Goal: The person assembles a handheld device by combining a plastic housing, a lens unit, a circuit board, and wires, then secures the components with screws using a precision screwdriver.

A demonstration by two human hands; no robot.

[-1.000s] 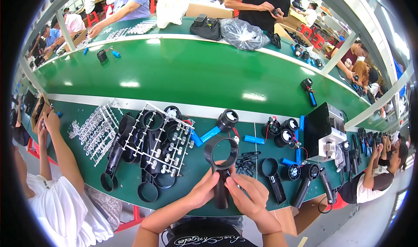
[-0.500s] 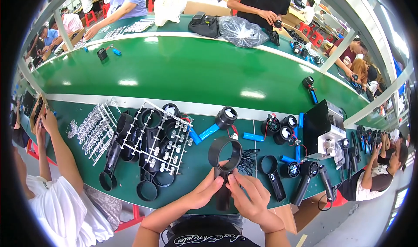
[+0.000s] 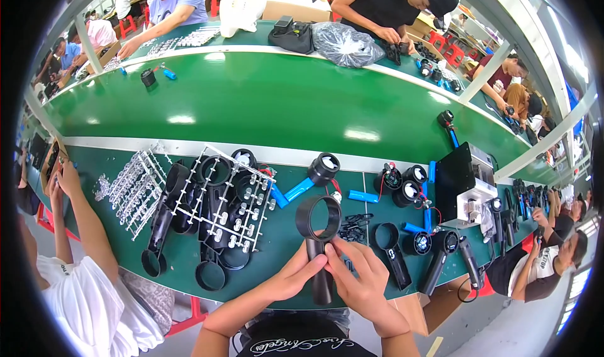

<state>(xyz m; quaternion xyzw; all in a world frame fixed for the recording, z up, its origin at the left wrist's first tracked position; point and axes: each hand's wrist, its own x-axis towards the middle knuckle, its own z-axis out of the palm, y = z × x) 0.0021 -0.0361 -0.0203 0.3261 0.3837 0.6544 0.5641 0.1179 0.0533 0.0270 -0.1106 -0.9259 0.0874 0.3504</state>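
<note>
Close in front of me I hold a black handheld fan housing [image 3: 323, 286], upright, its round ring on top and its handle pointing down toward me. My left hand [image 3: 293, 276] grips the handle from the left, thumb along its front. From the right, my right hand [image 3: 360, 274] closes on it, with thumb and fingertips near the neck below the ring. Just beyond lies a heap of small black clips [image 3: 356, 230]. Another black housing [image 3: 392, 256] lies to the right of my right hand. A round black fan motor [image 3: 324, 169] wired to a blue battery [image 3: 294, 193] rests beyond the ring.
Clear plastic sprues [image 3: 257, 199] lie over several black housings [image 3: 162, 221] on the left. More motors [image 3: 412, 192] and batteries [image 3: 363, 197] sit at right, beside a black and silver machine [image 3: 462, 184]. A green conveyor [image 3: 264, 105] runs behind; co-workers sit around.
The housing has shifted slightly left and up in my hands. My right fingers have moved closer to its neck. Across the belt, a co-worker's hands have lowered toward the table.
</note>
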